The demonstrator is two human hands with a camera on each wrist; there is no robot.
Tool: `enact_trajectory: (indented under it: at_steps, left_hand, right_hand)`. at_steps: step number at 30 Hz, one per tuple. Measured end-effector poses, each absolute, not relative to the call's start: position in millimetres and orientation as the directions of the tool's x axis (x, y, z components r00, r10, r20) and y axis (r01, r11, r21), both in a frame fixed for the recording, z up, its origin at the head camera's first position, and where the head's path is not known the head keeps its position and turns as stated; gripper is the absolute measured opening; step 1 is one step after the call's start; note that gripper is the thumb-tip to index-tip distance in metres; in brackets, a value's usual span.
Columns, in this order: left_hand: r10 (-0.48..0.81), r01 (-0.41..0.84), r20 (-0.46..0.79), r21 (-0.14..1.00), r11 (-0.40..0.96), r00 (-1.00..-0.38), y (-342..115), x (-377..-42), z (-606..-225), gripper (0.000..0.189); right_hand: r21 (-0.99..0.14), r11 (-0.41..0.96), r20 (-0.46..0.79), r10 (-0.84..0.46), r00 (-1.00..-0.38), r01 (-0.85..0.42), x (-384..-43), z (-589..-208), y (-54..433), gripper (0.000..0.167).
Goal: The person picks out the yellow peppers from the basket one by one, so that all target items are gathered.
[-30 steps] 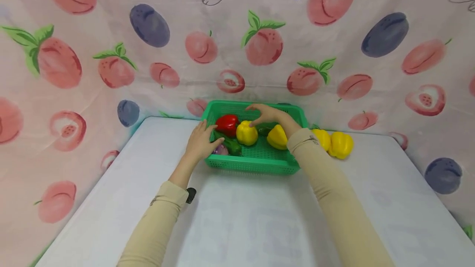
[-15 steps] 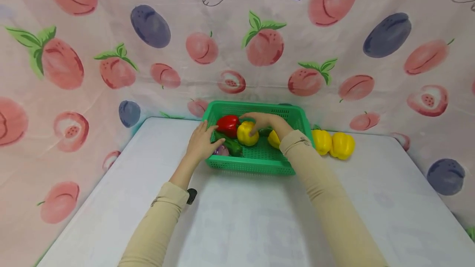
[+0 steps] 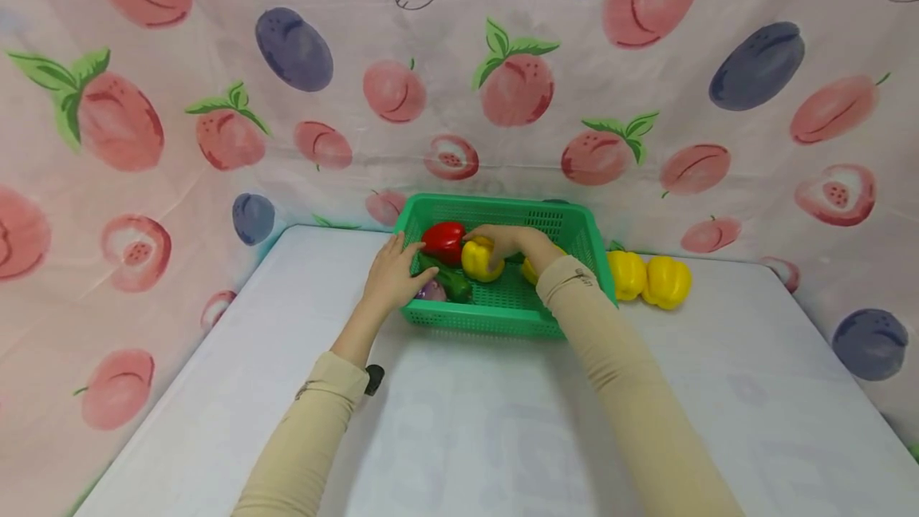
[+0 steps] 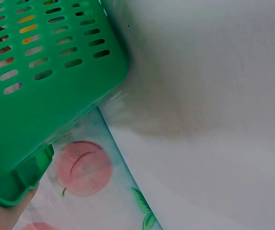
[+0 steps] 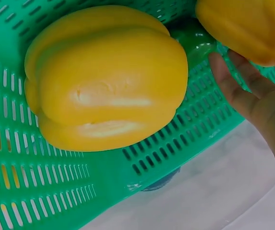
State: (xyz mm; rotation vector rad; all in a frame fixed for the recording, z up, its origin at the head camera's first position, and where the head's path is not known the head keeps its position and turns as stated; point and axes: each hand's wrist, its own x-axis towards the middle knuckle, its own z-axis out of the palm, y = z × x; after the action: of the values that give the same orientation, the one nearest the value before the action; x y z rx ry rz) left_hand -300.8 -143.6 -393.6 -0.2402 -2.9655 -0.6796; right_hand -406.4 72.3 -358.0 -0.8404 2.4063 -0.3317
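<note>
The right grip [image 3: 511, 241] bends its fingers round a yellow pepper [image 3: 477, 263] in the middle of the green basket [image 3: 488, 322]. Reaching in from above seems handy, as the basket has tall sides. The left grip [image 3: 390, 278] rests on the left rim with its fingers loose and spread, maybe so the basket does not slide.

A red pepper [image 3: 441, 240], a green vegetable [image 3: 455, 286] and a purple one [image 3: 432, 291] sit close together at the left. That may help them not to roll. Another yellow pepper [image 5: 108, 81] lies to the right, partly under the arm. Two more yellow peppers [image 3: 668, 282] stand outside, just beside the basket's right side.

The bench [image 3: 459, 429] is white and flat. Behind it and on the left hangs a pink cloth [image 3: 445, 46] with peaches and plums.
</note>
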Motion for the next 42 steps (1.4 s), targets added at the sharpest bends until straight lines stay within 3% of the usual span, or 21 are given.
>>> enact_trajectory:
  at_steps: [16,32,42]
  left_hand:
    - [0.134,0.179,0.133,0.433,0.883,-0.982,-144.0,-301.2,-390.6,0.06]
    - [0.133,0.18,0.138,0.43,0.885,-0.981,-142.8,-299.7,-392.1,0.06]
    - [0.132,0.18,0.141,0.424,0.888,-0.981,-143.0,-301.2,-394.6,0.06]
  right_hand:
    - [-0.235,0.803,-0.418,-0.592,-0.689,-0.547,-395.4,-352.5,60.6,0.06]
    - [-0.251,0.791,-0.389,-0.61,-0.691,-0.557,-394.4,-342.7,69.1,0.06]
    - [-0.341,0.756,-0.318,-0.652,-0.688,-0.559,-391.7,-331.5,83.7,0.06]
